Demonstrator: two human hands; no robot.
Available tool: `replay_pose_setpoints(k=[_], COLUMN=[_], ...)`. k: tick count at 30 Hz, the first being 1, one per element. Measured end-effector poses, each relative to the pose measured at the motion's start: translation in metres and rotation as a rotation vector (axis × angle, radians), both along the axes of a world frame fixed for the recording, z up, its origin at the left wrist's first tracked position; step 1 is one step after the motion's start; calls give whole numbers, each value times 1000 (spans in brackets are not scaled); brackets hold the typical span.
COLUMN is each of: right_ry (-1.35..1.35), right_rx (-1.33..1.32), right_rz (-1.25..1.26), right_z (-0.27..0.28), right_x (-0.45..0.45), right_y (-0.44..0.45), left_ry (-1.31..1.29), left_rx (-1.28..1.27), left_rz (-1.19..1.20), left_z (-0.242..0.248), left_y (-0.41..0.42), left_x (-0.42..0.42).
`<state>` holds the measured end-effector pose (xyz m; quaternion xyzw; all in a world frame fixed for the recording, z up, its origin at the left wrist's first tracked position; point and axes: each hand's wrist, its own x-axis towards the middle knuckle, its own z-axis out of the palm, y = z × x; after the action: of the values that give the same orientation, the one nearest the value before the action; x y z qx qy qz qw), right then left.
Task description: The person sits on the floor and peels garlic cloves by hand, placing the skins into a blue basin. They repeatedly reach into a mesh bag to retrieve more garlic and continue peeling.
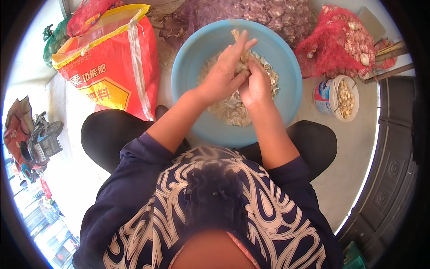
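A garlic bulb with its dry stem [235, 34] is held between my two hands, over a light blue plastic basin [185, 67]. Most of the bulb is hidden by my fingers. My left hand [224, 69] presses on it from the left, its fingers stretched out. From the right, my right hand [257, 84] cups it with bent fingers. Below my hands, a heap of loose papery garlic skins [235, 112] covers the middle of the basin floor.
A red and yellow woven sack [111, 74] stands open at the left. Behind the basin lies a purple mesh sack of garlic [255, 13]. To the right are a red mesh sack of garlic [349, 43] and a tilted white bucket [331, 97] holding peeled-looking cloves [346, 99].
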<state>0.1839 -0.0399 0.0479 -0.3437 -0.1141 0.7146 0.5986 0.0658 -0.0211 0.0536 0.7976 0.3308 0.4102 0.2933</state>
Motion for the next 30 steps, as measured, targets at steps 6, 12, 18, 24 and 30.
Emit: replay_pose_setpoints(k=[6,12,18,24,30], right_ry=[32,169,190,-132,-808], right_rx=[21,72,155,160,363], right_rz=[36,187,313,258,10], right_z=[1,5,8,8,5], right_x=[-5,-5,1,0,-4], right_y=[2,-2,2,0,5], left_ry=[-87,-277,71,-368,-73], left_rx=[54,-229,21,-598,-530], left_rz=[-24,59,165,107,282], left_z=[2,4,12,12,-3], left_y=[-7,-11,-5,-11,-6], left_x=[-8,-14,-27,-21,-28])
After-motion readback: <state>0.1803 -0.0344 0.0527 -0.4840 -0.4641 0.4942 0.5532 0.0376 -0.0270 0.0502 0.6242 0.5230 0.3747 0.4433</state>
